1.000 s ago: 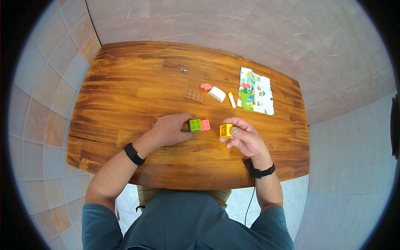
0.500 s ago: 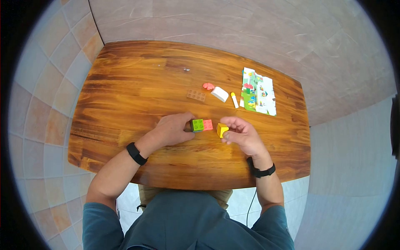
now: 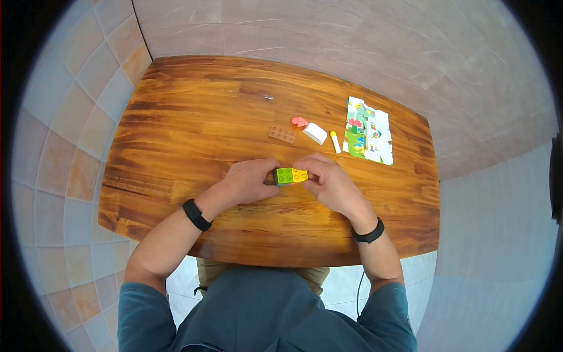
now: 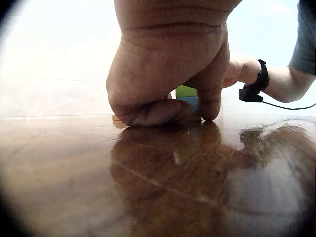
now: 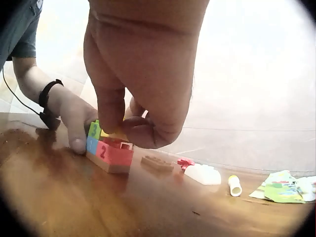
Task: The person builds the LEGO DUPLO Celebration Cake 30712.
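On the table sits a small stack of toy building bricks, its green brick [image 3: 284,175] on top at the left. The right wrist view shows that green brick marked 3 over a blue brick [image 5: 92,146], beside a red brick [image 5: 113,154] marked 2, all on a brown base [image 5: 109,166]. My left hand [image 3: 251,180] grips the stack from its left side, thumb in front and fingers behind. My right hand [image 3: 335,186] pinches a yellow brick [image 3: 299,175] between thumb and fingers, close over the red brick and beside the green one. Part of the red brick's top shows below it.
Beyond the hands lie a brown studded plate [image 3: 282,134], a red flower-like piece [image 3: 299,122], a white curved piece [image 3: 315,133] and a white stick with a yellow end [image 3: 335,142]. A printed paper sheet [image 3: 369,132] lies at the far right.
My right hand has turned the yellow brick over and carried it left onto the stack, covering the red brick in the head view. My left hand has stayed on the stack.
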The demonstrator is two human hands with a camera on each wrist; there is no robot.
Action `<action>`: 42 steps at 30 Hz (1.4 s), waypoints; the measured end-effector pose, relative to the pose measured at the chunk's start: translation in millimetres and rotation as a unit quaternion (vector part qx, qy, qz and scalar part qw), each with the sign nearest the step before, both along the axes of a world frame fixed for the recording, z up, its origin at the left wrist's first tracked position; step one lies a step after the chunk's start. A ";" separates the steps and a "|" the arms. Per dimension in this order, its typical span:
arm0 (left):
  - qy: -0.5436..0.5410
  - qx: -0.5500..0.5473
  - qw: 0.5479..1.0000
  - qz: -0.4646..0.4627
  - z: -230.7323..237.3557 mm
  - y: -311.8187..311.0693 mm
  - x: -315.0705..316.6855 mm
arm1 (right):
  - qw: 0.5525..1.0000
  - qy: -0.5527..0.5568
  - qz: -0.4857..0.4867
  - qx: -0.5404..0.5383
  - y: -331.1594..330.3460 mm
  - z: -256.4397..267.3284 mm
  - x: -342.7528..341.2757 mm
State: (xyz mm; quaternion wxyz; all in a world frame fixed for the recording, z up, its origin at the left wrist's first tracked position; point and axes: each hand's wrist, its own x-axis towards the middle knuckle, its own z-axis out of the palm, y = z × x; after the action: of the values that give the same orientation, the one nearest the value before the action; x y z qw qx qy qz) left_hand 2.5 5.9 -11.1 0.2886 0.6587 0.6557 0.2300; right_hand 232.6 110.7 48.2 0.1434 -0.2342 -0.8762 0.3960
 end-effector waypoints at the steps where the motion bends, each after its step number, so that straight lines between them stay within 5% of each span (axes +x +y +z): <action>1: 0.002 0.000 1.000 0.001 0.7 -0.1 0.1 | 1.000 -0.010 0.006 0.008 0.0 1.1 -2.1; 12: -0.002 0.001 1.000 -0.002 -0.5 -0.6 0.2 | 0.996 -0.044 0.022 0.073 3.0 -3.0 -5.3; 20: -0.002 0.033 0.999 -0.004 -7.4 -1.0 0.7 | 0.996 -0.019 -0.071 -0.044 5.8 1.1 14.6; 34: 0.002 -0.037 0.999 -0.018 12.9 -0.4 2.9 | 0.997 -0.058 -0.041 -0.041 26.6 -32.2 22.8; 42: 0.013 -0.039 0.999 -0.005 17.2 -0.2 6.6 | 0.994 -0.097 -0.040 -0.003 34.5 5.1 1.1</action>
State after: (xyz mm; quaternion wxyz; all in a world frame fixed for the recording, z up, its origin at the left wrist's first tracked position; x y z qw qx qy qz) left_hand 9.0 5.7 6.1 0.3062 0.6531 0.6649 0.1940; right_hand 233.7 145.3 53.3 0.0724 -0.3070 -0.8745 0.3683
